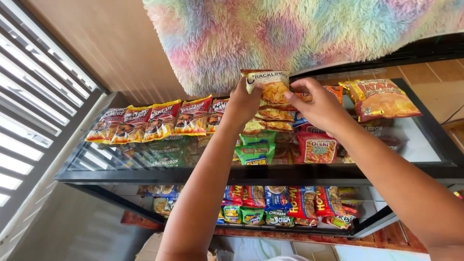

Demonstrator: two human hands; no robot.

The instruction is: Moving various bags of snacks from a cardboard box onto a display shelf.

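Note:
Both my hands reach forward over the glass top (425, 145) of a black-framed display case. My left hand (241, 104) and my right hand (316, 106) pinch the two sides of a small yellow snack packet (269, 84), held upright above a short stack of similar yellow packets (273, 116). To the left a row of red and yellow snack packets (154, 121) lies overlapping on the glass. A larger orange chip bag (382, 99) lies to the right of my right hand.
Under the glass, shelves hold green packets (253, 153), a red packet (316, 147) and a lower row of mixed noodle and snack packs (285, 203). A fluffy pastel rug (290, 34) hangs behind the case. A louvred window (29, 121) is at the left.

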